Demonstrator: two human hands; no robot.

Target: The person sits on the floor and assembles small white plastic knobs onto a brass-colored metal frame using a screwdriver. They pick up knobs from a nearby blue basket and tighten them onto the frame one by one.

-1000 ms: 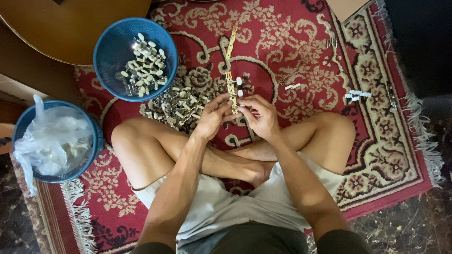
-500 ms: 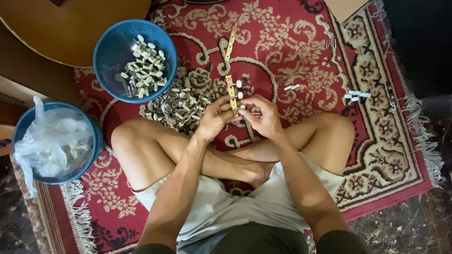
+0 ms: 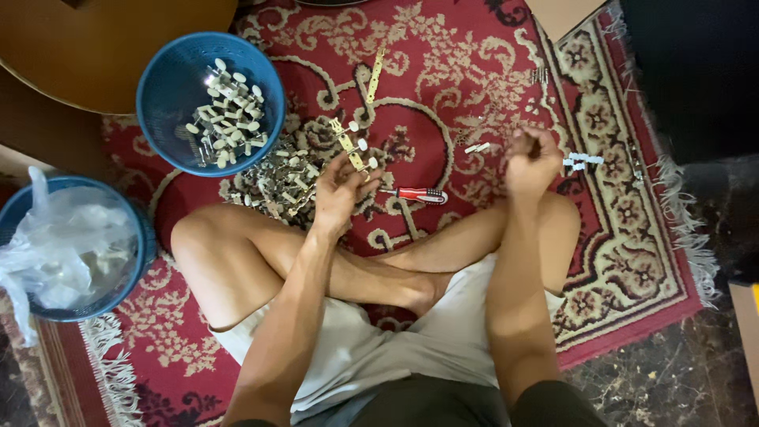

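My left hand (image 3: pixel 341 192) grips a short brass strip with white knobs (image 3: pixel 349 145), holding it tilted above the carpet in front of my crossed legs. My right hand (image 3: pixel 531 160) is out to the right, over my right knee, curled into a fist with nothing showing in it. It hovers close to a few small white and metal parts (image 3: pixel 582 161). A red-handled screwdriver (image 3: pixel 420 194) lies on the carpet between my hands, touched by neither.
A pile of knobbed metal parts (image 3: pixel 277 178) lies left of my left hand. Behind it stands a blue basket (image 3: pixel 158 79) holding similar parts. Another blue basket (image 3: pixel 146 237) with a plastic bag sits far left. A second brass strip (image 3: pixel 375 75) lies further out on the red carpet (image 3: pixel 474 47).
My right hand has let go of the strip and swung out to the right, closing into a fist. The screwdriver now lies on the carpet. My left hand keeps the strip.
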